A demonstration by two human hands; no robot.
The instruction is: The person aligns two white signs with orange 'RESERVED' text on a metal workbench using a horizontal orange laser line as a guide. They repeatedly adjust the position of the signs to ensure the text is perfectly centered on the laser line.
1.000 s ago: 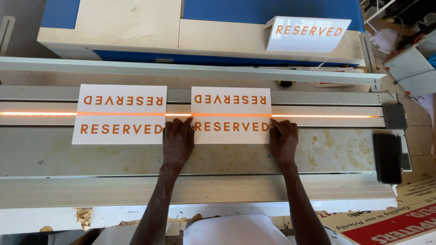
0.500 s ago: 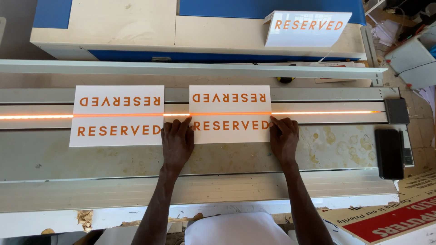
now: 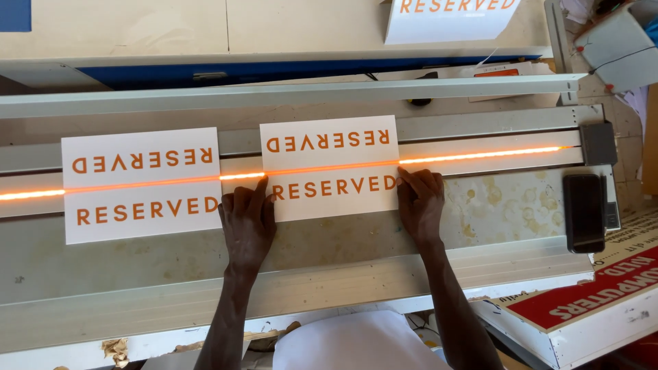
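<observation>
Left hand (image 3: 248,223) flat, palm down, fingers together and stretched, fingertips pressed on the lower left corner of the right-hand white sign sheet (image 3: 329,152). Right hand (image 3: 420,205) likewise flat and uncurled, fingertips against the sheet's lower right edge, index tip just at the glowing line. Nothing gripped in either; both merely press and steady.

Sheet lying flat on the grey bench (image 3: 343,257), orange lettering in two rows, the far row upside down. Centred across the glowing orange heating strip (image 3: 480,156), glow showing through along the middle between the rows.

Second identical sheet (image 3: 140,185) just to the left, apart from the first, also laid across the strip, untouched.

Judged step: holding the sheet square over the hot line while the middle warms. Any next move calls for even pressure from both hands so the line stays midway between the rows, and fingertips kept off the strip itself.

Beyond: long metal bar (image 3: 288,94) parallel to the strip; black end block (image 3: 598,142) at the strip's right end; black phone (image 3: 584,211) resting near it. Folded white sign (image 3: 452,17) standing at the top. Red-and-white signboard (image 3: 589,301) at lower right.
</observation>
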